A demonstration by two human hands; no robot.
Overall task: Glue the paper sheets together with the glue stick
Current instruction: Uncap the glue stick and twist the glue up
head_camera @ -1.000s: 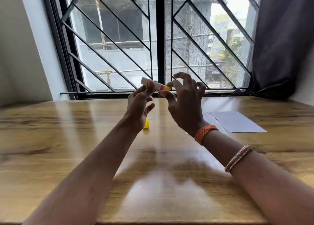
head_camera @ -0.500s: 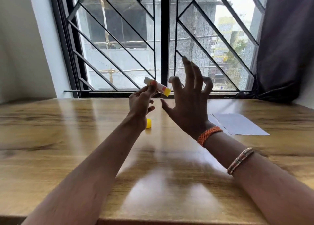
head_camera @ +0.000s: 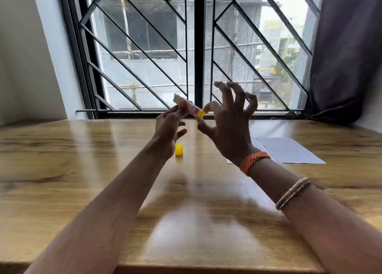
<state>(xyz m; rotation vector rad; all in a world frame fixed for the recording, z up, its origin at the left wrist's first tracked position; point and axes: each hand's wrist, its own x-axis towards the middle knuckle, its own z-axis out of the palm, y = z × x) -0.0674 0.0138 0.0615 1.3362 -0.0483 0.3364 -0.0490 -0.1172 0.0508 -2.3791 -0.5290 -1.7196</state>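
The glue stick [head_camera: 189,108] is a white tube with a red label band and a yellow base, tilted in mid-air at centre frame, base lower right. Its yellow cap [head_camera: 179,150] stands just below on the wood (off the tube). White paper sheets [head_camera: 289,150] lie flat, overlapping, at right.

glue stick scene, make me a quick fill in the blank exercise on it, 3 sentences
1. The left hand holds the glue stick up over the ____.
2. The yellow cap stands on the table, so the glue stick is ____.
3. The paper sheets lie beyond the ____ forearm.

Missing words: table; uncapped; right
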